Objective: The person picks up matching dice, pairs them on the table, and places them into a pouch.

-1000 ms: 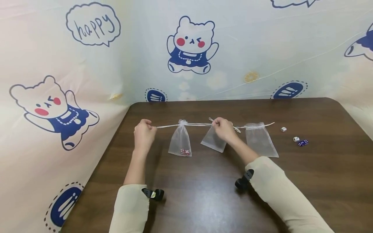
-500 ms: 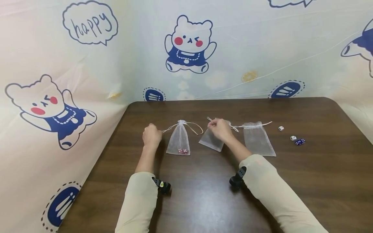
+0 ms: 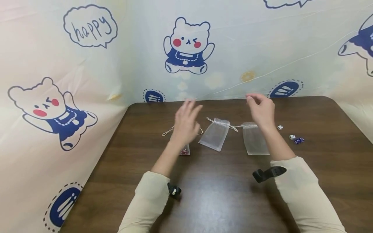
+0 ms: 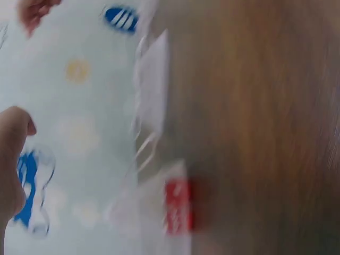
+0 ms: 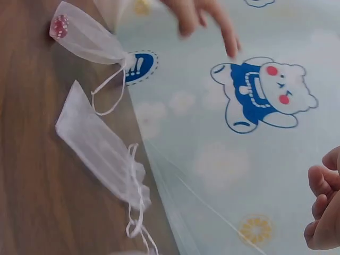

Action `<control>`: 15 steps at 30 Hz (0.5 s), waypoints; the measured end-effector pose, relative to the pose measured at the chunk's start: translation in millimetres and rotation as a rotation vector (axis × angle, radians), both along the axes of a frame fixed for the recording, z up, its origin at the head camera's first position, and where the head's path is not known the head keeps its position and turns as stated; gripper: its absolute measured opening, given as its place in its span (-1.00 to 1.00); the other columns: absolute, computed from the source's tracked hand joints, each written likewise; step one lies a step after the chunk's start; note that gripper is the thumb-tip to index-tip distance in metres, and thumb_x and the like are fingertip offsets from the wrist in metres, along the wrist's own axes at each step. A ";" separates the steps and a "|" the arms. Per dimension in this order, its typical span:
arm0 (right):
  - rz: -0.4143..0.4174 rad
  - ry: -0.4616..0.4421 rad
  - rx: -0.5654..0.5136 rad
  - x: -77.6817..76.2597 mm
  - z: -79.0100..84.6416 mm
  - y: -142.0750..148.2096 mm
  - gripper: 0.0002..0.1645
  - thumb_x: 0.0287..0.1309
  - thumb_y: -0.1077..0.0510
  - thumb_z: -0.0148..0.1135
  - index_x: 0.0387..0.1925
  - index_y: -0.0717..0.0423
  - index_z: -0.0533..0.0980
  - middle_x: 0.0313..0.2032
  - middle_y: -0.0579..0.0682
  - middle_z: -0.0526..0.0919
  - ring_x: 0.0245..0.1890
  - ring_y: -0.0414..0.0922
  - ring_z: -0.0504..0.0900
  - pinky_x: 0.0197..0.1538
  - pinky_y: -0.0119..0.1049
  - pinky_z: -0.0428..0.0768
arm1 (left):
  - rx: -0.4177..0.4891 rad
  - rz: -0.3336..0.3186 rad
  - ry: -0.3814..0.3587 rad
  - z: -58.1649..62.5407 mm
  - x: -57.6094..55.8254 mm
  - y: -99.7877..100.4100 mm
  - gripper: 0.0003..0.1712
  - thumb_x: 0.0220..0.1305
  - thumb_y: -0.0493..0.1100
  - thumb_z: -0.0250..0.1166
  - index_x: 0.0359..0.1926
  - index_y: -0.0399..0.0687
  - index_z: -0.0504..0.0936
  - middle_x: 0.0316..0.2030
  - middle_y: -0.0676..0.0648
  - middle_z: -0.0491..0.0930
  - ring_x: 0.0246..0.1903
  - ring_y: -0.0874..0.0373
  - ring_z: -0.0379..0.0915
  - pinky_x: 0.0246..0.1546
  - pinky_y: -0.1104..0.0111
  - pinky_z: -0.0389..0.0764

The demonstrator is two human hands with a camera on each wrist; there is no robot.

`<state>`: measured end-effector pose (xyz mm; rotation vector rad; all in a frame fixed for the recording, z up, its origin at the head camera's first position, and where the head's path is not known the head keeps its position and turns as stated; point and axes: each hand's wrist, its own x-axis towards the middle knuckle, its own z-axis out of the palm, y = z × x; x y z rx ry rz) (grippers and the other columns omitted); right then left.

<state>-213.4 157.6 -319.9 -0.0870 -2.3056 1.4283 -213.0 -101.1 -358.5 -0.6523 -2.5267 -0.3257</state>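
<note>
My left hand (image 3: 186,124), fingers spread and holding nothing, is raised over the left sheer white drawstring bag (image 5: 87,34). That bag's neck is gathered, and red dice (image 5: 61,25) lie at its bottom; in the head view the hand covers much of it. To the right, a flat drawstring bag (image 3: 215,134) lies at a slant between my hands. My right hand (image 3: 262,111) hovers beyond a third sheer bag (image 3: 254,140), its fingers loosely bent with nothing between them. The right forearm overlaps that bag's right side in the head view.
Two white dice, a farther one (image 3: 280,127) and a nearer one (image 3: 292,137), lie right of the bags, with blue dice (image 3: 299,140) alongside. A printed cloth (image 3: 227,48) hangs behind the brown table (image 3: 209,191).
Both hands have let go of the cords and lifted. The left moved right over the bag with the dice; the right moved right and away, uncovering the middle bag.
</note>
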 end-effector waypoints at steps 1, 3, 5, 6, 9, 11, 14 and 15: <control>-0.014 0.013 -0.004 4.2 0.3 3.5 -0.66 0.22 0.09 0.04 -0.14 0.20 0.61 -0.42 -0.01 0.63 -0.43 -0.24 0.46 -0.35 -0.42 0.35 | -0.063 -0.027 -0.047 -3.0 -0.3 9.4 -0.23 0.02 -0.29 0.19 0.33 -0.04 0.24 0.40 -0.09 -0.06 0.38 0.03 -0.35 0.29 0.07 -0.18; -0.025 0.013 -0.008 12.6 -0.4 10.0 -0.66 0.23 0.08 0.04 -0.13 0.20 0.61 -0.41 -0.02 0.62 -0.44 -0.27 0.44 -0.37 -0.44 0.34 | -0.156 -0.072 -0.153 -12.3 -2.8 25.4 -0.14 0.06 -0.24 0.18 0.41 0.01 0.06 0.43 -0.07 -0.28 0.37 0.08 -0.56 0.30 0.15 -0.37; -0.037 0.007 0.003 20.5 -2.5 15.4 -0.66 0.23 0.07 0.04 -0.13 0.19 0.60 -0.38 0.04 0.62 -0.44 -0.26 0.44 -0.37 -0.44 0.35 | -0.192 -0.116 -0.263 -24.1 -7.1 37.1 -0.09 0.11 -0.23 0.15 0.44 0.03 -0.07 0.41 -0.07 -0.41 0.36 0.08 -0.62 0.28 0.17 -0.42; -0.037 0.004 0.010 24.5 -3.9 18.2 -0.65 0.24 0.07 0.04 -0.12 0.19 0.60 -0.38 0.04 0.61 -0.43 -0.25 0.44 -0.37 -0.44 0.35 | -0.194 -0.133 -0.322 -29.9 -9.2 41.6 -0.08 0.12 -0.23 0.15 0.44 0.02 -0.12 0.41 -0.07 -0.46 0.36 0.09 -0.65 0.28 0.17 -0.42; -0.042 0.002 0.049 35.7 -8.4 27.3 -0.65 0.24 0.07 0.04 -0.12 0.19 0.60 -0.42 0.02 0.58 -0.44 -0.23 0.43 -0.37 -0.43 0.33 | -0.194 -0.163 -0.475 -44.2 -13.4 51.9 -0.06 0.13 -0.24 0.14 0.45 0.01 -0.17 0.40 -0.09 -0.48 0.35 0.08 -0.64 0.29 0.13 -0.34; -0.046 0.014 0.088 41.6 -12.1 34.9 -0.65 0.23 0.07 0.04 -0.13 0.20 0.60 -0.47 -0.06 0.54 -0.46 -0.22 0.40 -0.36 -0.41 0.31 | -0.178 -0.176 -0.573 -51.0 -14.8 56.9 -0.07 0.13 -0.26 0.13 0.45 0.00 -0.15 0.41 -0.11 -0.45 0.36 0.09 -0.61 0.29 0.10 -0.28; -0.074 0.037 0.136 47.9 -17.9 48.0 -0.67 0.22 0.08 0.05 -0.15 0.21 0.61 -0.56 -0.18 0.47 -0.49 -0.24 0.35 -0.36 -0.40 0.26 | -0.164 -0.190 -0.698 -57.3 -15.0 62.4 -0.12 0.13 -0.27 0.12 0.43 -0.05 -0.07 0.41 -0.14 -0.36 0.37 0.04 -0.52 0.29 0.04 -0.22; -0.080 0.038 0.141 49.6 -19.8 52.7 -0.66 0.22 0.08 0.06 -0.16 0.21 0.61 -0.58 -0.23 0.46 -0.51 -0.27 0.36 -0.38 -0.40 0.26 | -0.164 -0.190 -0.739 -58.8 -14.6 63.7 -0.14 0.13 -0.25 0.11 0.43 -0.06 -0.05 0.42 -0.15 -0.33 0.38 0.03 -0.49 0.29 0.03 -0.22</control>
